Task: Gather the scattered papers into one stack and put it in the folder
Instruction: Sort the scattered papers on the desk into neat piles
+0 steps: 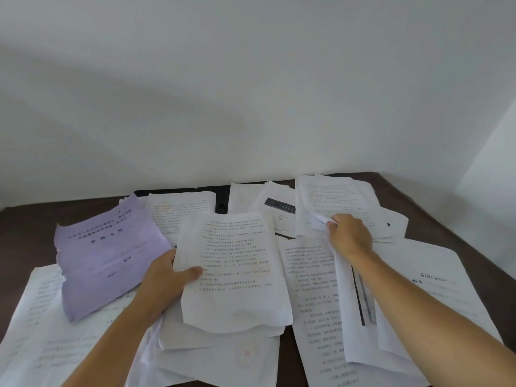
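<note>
Left hand [164, 277] pinches the centre stack [231, 275] at its left edge, thumb on top; right hand [349, 238] pinches a limp sheet [351, 317] right of centre. Light, floppy, slippery paper sprawls across the lower frame, best gripped by the edges; the black folder [220, 199] peeks out behind, upper centre.

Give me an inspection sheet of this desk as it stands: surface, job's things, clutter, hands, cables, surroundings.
Surface: dark brown table, mostly covered by paper.
Job's things: white printed sheets scattered and overlapping; a partial stack gathered at centre; a purple cover sheet lying over sheets at left, its left edge torn; a black folder at the back, largely under papers.
Clutter: nothing seen besides the papers.
Hands: left hand grips the stack's left edge, thumb on top; right hand pinches the corner of a sheet in the far right pile.
Cables: nothing seen.
Surroundings: plain white wall behind and to the right.
</note>
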Available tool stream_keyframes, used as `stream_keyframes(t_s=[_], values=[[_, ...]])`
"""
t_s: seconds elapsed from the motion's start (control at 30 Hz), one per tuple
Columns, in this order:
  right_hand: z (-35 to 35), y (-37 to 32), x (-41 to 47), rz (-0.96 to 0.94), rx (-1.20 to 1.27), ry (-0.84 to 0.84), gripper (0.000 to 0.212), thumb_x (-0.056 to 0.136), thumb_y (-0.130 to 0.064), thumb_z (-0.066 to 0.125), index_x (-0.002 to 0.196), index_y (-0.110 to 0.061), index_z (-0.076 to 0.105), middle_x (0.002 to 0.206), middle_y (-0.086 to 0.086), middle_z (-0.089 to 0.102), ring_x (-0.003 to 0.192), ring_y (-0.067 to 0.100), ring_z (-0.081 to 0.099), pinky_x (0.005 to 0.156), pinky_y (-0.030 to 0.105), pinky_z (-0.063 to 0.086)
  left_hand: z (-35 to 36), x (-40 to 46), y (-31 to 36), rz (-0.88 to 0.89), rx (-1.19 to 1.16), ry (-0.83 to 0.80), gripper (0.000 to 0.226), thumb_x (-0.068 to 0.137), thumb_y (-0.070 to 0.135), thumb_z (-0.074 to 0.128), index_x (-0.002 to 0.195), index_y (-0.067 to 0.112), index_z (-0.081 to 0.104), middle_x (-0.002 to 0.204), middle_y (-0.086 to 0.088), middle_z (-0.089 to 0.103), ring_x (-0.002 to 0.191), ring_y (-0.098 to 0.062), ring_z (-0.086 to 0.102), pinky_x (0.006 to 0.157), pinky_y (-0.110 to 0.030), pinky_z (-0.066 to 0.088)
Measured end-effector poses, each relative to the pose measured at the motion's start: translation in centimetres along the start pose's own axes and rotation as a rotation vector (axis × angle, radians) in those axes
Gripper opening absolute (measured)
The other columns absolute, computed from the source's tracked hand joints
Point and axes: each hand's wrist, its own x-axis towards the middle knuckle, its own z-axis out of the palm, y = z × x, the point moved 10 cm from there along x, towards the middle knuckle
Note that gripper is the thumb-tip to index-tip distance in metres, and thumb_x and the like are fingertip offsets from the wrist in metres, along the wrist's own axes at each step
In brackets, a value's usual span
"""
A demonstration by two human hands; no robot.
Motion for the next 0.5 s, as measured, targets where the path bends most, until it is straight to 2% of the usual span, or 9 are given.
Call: stream_keyframes(t_s=[0.1, 0.2, 0.27, 0.3, 0.33, 0.37, 0.43, 0.47, 0.5], values=[[-2.5, -5.7, -2.8, -0.180, 0.016, 0.031, 0.025, 0.109, -0.030, 0.050, 0.094, -0.019, 0.066, 0.075, -0.002, 0.064, 0.067, 0.024, 0.061, 0.058, 0.029, 0.041, 0.2, 0.3, -0.2, 0.011, 0.008, -0.022, 0.026, 0.089, 0.018, 0.083, 0.110, 0.022, 0.069, 0.098, 0.009, 0.076, 0.087, -0.012, 0.074, 0.062, -0.020, 0.054], [-2.6, -14.3, -11.2, -0.513, 0.012, -0.033, 0.025, 0.108, -0.033, 0.050, 0.098, -0.027, 0.072, 0.064, -0.012, 0.062, 0.052, 0.011, 0.059, 0.049, 0.026, 0.045, 0.2, 0.6, -0.1, -0.023, -0.055, -0.014, 0.012, 0.098, 0.028, 0.072, 0.110, 0.024, 0.070, 0.104, 0.003, 0.079, 0.096, -0.021, 0.076, 0.069, -0.027, 0.059], [-0.5, -18.3, -17.1, -0.660, -0.052, -0.144, 0.027, 0.107, -0.037, 0.049, 0.096, -0.026, 0.072, 0.074, -0.005, 0.069, 0.064, 0.021, 0.066, 0.058, 0.032, 0.049, 0.2, 0.5, -0.4, -0.106, -0.242, -0.006, 0.030, 0.105, 0.047, 0.057, 0.118, 0.023, 0.070, 0.118, -0.003, 0.077, 0.109, -0.027, 0.073, 0.092, -0.044, 0.060], [0.8, -19.6, -19.6, -0.699, -0.068, -0.223, 0.031, 0.105, -0.043, 0.048, 0.095, -0.024, 0.071, 0.080, -0.002, 0.071, 0.072, 0.024, 0.067, 0.064, 0.035, 0.050, 0.3, 0.6, -0.7, -0.148, -0.343, -0.023, 0.041, 0.104, 0.055, 0.053, 0.124, 0.023, 0.070, 0.121, -0.003, 0.077, 0.112, -0.028, 0.072, 0.100, -0.048, 0.056], [2.0, -20.5, -21.6, -0.720, -0.046, -0.324, 0.040, 0.101, -0.055, 0.049, 0.093, -0.023, 0.071, 0.086, -0.002, 0.072, 0.078, 0.024, 0.068, 0.070, 0.036, 0.051, 0.4, 0.5, -0.8, -0.173, -0.397, -0.056, 0.047, 0.103, 0.059, 0.051, 0.125, 0.023, 0.072, 0.119, -0.003, 0.079, 0.112, -0.027, 0.074, 0.102, -0.049, 0.055], [3.0, -20.9, -23.0, -0.709, 0.020, -0.441, 0.053, 0.094, -0.070, 0.049, 0.096, -0.023, 0.072, 0.093, -0.003, 0.074, 0.085, 0.020, 0.069, 0.077, 0.037, 0.054, 0.6, 0.4, -0.8, -0.178, -0.401, -0.097, 0.046, 0.102, 0.057, 0.055, 0.122, 0.021, 0.074, 0.117, -0.003, 0.080, 0.108, -0.026, 0.076, 0.100, -0.048, 0.056], [4.2, -20.7, -24.0, -0.611, 0.228, -0.654, 0.077, 0.077, -0.089, 0.051, 0.119, -0.028, 0.073, 0.118, -0.011, 0.075, 0.103, 0.008, 0.070, 0.093, 0.036, 0.055, 0.7, 0.2, -0.7, -0.124, -0.283, -0.130, 0.030, 0.099, 0.038, 0.069, 0.118, 0.016, 0.076, 0.114, -0.008, 0.081, 0.102, -0.027, 0.079, 0.094, -0.046, 0.060], [4.2, -20.1, -23.3, -0.551, 0.320, -0.664, 0.082, 0.077, -0.089, 0.053, 0.130, -0.029, 0.069, 0.129, -0.013, 0.072, 0.110, 0.003, 0.068, 0.100, 0.036, 0.054, 0.5, 0.1, -0.4, -0.066, -0.175, -0.102, 0.025, 0.096, 0.027, 0.075, 0.117, 0.015, 0.074, 0.112, -0.008, 0.081, 0.100, -0.027, 0.078, 0.089, -0.043, 0.062], [3.6, -19.1, -21.6, -0.484, 0.385, -0.607, 0.080, 0.082, -0.083, 0.056, 0.139, -0.028, 0.064, 0.137, -0.013, 0.069, 0.117, 0.002, 0.065, 0.105, 0.035, 0.052, 0.2, -0.1, -0.1, -0.007, -0.073, -0.052, 0.025, 0.093, 0.020, 0.078, 0.117, 0.015, 0.072, 0.110, -0.005, 0.080, 0.098, -0.025, 0.078, 0.081, -0.037, 0.062]])
